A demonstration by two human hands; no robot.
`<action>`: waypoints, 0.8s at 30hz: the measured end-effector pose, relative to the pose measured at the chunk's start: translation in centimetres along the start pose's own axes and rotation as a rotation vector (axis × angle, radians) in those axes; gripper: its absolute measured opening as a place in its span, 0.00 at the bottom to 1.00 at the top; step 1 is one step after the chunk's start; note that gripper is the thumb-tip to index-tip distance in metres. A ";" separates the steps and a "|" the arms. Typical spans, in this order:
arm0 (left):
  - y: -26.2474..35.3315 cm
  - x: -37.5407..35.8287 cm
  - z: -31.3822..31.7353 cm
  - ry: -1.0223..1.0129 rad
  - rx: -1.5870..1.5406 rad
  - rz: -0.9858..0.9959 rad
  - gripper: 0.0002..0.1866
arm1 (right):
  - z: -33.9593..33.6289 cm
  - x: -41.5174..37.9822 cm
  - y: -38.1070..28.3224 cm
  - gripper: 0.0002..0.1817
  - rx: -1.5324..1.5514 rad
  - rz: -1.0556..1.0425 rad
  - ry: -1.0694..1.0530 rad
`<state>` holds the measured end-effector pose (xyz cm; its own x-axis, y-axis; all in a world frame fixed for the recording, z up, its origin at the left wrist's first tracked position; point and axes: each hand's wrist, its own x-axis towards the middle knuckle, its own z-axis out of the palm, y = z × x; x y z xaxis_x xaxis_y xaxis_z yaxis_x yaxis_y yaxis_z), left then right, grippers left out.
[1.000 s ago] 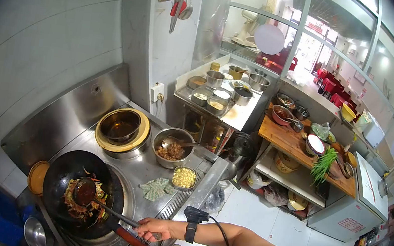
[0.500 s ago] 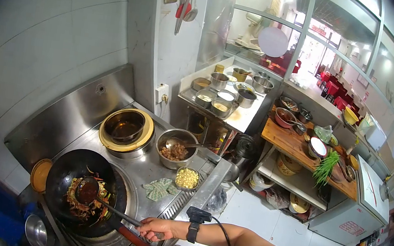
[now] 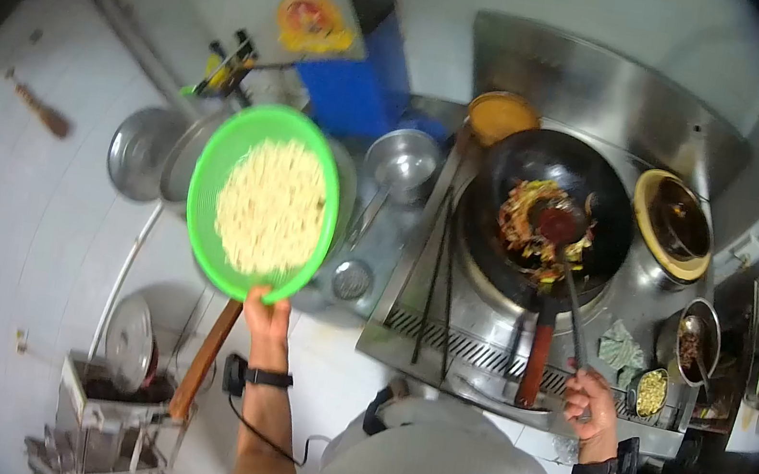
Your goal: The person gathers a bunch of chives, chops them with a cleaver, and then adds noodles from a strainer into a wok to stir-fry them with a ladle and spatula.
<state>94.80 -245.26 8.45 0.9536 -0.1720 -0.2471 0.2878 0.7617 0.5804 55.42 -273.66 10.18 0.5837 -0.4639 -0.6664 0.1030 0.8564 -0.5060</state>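
My left hand (image 3: 267,316) grips the near rim of a green plastic colander (image 3: 206,176), which holds pale noodles (image 3: 270,207). On the right, my right hand (image 3: 591,404) is closed around the handle of a long ladle (image 3: 575,313). Dark red sauce fills the ladle's bowl, which rests over cooked shredded food (image 3: 525,221) in a black wok (image 3: 605,186). The wok's red-brown wooden handle (image 3: 536,356) points toward me, left of my right hand.
A metal pot with a long handle (image 3: 401,164) sits between colander and stove. Right of the wok are a yellow-rimmed pot (image 3: 647,212), a green cloth (image 3: 621,349), a container of chopped yellow food (image 3: 649,391) and a steel pot of brown food (image 3: 699,326).
My view has swung to the left. My left hand, out of view before, now shows with the colander of noodles. The right hand still holds the ladle in the wok.
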 end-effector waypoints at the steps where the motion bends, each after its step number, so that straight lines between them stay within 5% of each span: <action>1: 0.2 0.5 0.1 -0.037 0.028 0.069 0.23 | -0.3 0.1 0.1 0.11 -0.018 0.031 -0.005; 5: 4.0 1.8 2.1 -0.121 0.033 0.066 0.22 | -0.6 0.3 0.3 0.15 -0.022 -0.020 -0.043; 8: 6.9 4.4 4.0 -0.128 0.150 0.084 0.10 | -0.2 0.0 0.1 0.15 -0.036 -0.034 -0.038; 14: 8.6 6.1 7.7 -0.109 0.091 0.184 0.23 | -0.9 0.3 0.0 0.15 -0.027 -0.050 -0.039; 24: 9.5 6.6 7.6 -0.190 0.094 0.169 0.22 | -1.0 0.4 -0.2 0.15 -0.034 -0.037 -0.029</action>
<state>104.51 -243.88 18.20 0.9857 -0.1682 0.0047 0.1213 0.7295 0.6731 54.82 -274.29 9.44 0.6035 -0.4878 -0.6308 0.0979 0.8304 -0.5485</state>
